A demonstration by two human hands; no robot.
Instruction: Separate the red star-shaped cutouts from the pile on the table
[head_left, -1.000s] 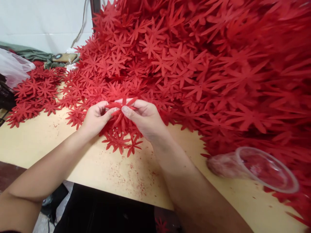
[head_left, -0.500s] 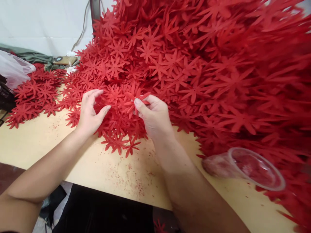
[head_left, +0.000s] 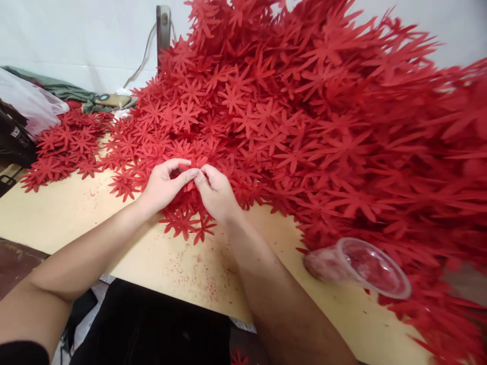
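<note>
My left hand (head_left: pixel 169 182) and my right hand (head_left: pixel 215 190) meet thumb to thumb over the table, in front of a large heap of red star-shaped flower pieces (head_left: pixel 247 121). Pinched between the fingers of both is a red flower piece (head_left: pixel 198 163), its petals showing just above the thumbs. My fingers cover most of it. Just below the hands, a few more red flower pieces (head_left: pixel 183 223) lie at the front of the heap.
A clear plastic cup (head_left: pixel 375 268) lies on its side at the right. Red crumbs dot the pale tabletop (head_left: pixel 182 274). At the left are a smaller pile of red flower pieces (head_left: pixel 64 142), a white plastic bag (head_left: pixel 32 101) and a dark box (head_left: pixel 15 137).
My left hand has moved right and closed on the flower piece that my right hand was holding. My right hand has come left, so both hands now touch. The view has shifted slightly.
</note>
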